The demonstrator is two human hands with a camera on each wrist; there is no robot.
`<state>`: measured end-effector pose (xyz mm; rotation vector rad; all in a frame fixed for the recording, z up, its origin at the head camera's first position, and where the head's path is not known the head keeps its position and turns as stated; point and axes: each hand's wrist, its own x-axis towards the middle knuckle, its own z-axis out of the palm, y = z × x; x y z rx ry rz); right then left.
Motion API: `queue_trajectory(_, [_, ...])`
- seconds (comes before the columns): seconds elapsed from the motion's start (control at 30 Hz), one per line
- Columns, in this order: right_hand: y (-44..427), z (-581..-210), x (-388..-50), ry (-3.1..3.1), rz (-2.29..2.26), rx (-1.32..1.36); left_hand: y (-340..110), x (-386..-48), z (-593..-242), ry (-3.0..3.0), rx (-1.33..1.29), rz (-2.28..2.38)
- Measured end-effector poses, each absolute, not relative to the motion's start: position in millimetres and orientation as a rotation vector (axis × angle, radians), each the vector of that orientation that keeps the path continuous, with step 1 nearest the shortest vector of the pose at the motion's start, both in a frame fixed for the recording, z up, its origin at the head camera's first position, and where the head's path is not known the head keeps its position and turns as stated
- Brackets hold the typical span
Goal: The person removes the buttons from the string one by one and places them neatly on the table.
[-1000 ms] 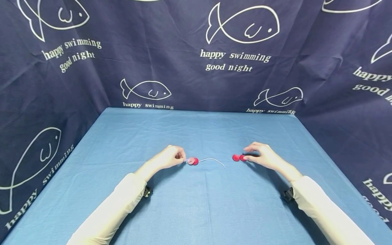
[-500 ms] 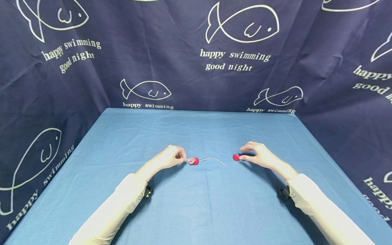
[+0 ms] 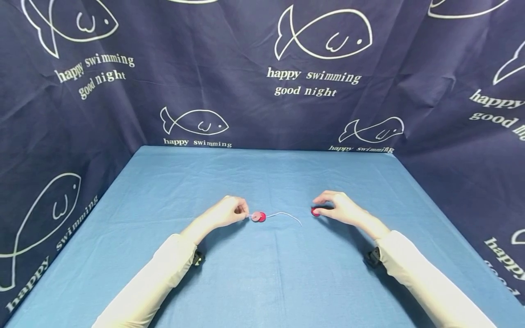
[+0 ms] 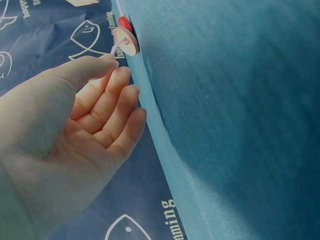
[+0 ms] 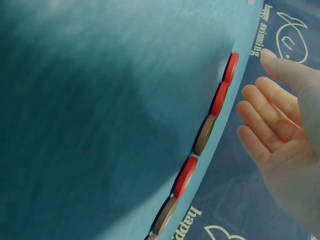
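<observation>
My left hand [image 3: 230,210] pinches a thin white string [image 3: 283,213] between thumb and fingertips. Threaded on that string are a pink button [image 3: 256,216] and a red button [image 3: 262,217], overlapping just right of the fingertips. In the left wrist view the pink button [image 4: 126,42] stands tilted with the string through it. My right hand [image 3: 339,208] hovers with thumb and fingers apart, holding nothing, above a red button [image 3: 314,211]. The right wrist view shows a row of several buttons below it, red [image 5: 219,99] and brownish [image 5: 205,135]; the hand hides most of them in the head view.
A blue cloth [image 3: 238,282] covers the table. Dark blue curtains [image 3: 246,68] with white fish prints enclose the back and both sides. The free end of the string lies curved on the cloth between the hands. Small black cameras sit at both wrists.
My right hand has moved left along the button row and now covers more of the red buttons. The left hand and its string hold nearly still.
</observation>
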<state>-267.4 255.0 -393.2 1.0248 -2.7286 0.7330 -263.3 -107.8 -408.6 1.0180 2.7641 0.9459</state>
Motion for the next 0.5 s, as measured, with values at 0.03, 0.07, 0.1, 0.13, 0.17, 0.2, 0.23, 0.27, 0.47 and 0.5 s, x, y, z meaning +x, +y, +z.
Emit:
queue_trajectory(0.03, [254,-393,-268,-2.730,0.735,1.033,-108,-263,-409,2.764,1.016,0.947])
queue_trajectory(0.07, [253,-394,-269,-2.728,0.734,1.042,-108,-263,-409,2.763,1.017,0.948])
queue_trajectory(0.1, [252,-394,-269,-2.727,0.734,1.049,-108,-263,-409,2.763,1.017,0.949])
queue_trajectory(0.13, [251,-394,-270,-2.726,0.731,1.055,-108,-263,-409,2.763,1.016,0.948])
queue_trajectory(0.17, [250,-394,-270,-2.726,0.730,1.059,-108,-263,-409,2.763,1.014,0.947])
queue_trajectory(0.2, [249,-395,-270,-2.725,0.728,1.062,-107,-263,-409,2.761,1.014,0.948])
queue_trajectory(0.23, [248,-395,-271,-2.725,0.728,1.064,-107,-263,-408,2.761,1.013,0.946])
queue_trajectory(0.27, [247,-395,-271,-2.724,0.729,1.064,-107,-262,-408,2.760,1.012,0.946])
queue_trajectory(0.47, [241,-395,-272,-2.721,0.761,1.079,-108,-260,-406,2.760,1.027,0.942])
queue_trajectory(0.5, [240,-394,-273,-2.722,0.766,1.082,-107,-260,-406,2.760,1.028,0.940])
